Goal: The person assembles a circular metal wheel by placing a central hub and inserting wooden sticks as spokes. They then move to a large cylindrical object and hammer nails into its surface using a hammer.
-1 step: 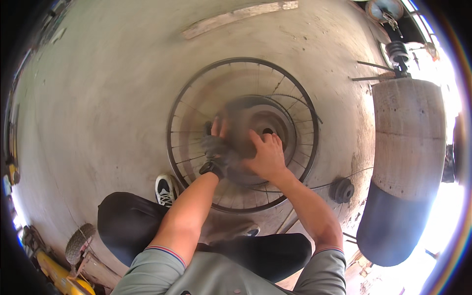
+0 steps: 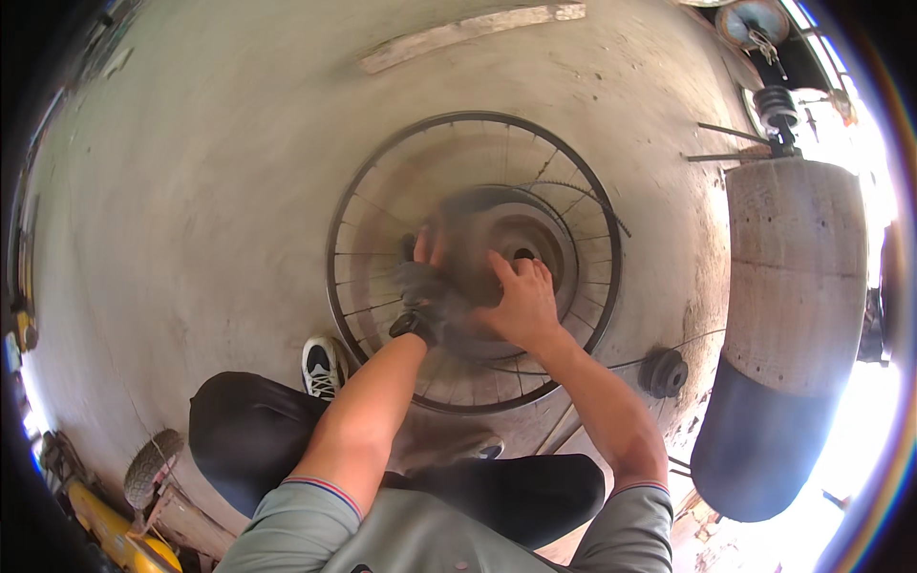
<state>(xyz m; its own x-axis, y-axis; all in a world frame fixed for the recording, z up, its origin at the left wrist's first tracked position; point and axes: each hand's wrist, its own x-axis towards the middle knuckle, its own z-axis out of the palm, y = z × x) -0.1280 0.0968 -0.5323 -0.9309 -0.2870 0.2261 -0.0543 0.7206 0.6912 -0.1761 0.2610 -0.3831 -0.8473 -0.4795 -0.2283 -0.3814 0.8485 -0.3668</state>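
Observation:
A large spoked wheel [image 2: 617, 258] with a thin dark rim lies flat on the floor in front of me. Over its middle is a dark grey round piece [image 2: 562, 234] with a raised ring and a small hole; its left part is blurred. My right hand [image 2: 521, 301], bare, rests at this piece with thumb and fingers apart, fingertips close to the hole. To its left, my left hand [image 2: 422, 277] wears a dark glove with bare fingertips, fingers stretched forward along the piece's blurred left side. What lies between the hands is too smeared to make out.
A dark cord runs from the wheel to a small black pulley [image 2: 663, 372] at right. Beyond stands a big grey cylinder [image 2: 798, 248]. A wooden plank [image 2: 473, 36] lies at the far side, a small tyre [image 2: 153, 468] at lower left. My shoe [image 2: 323, 368] is beside the wheel.

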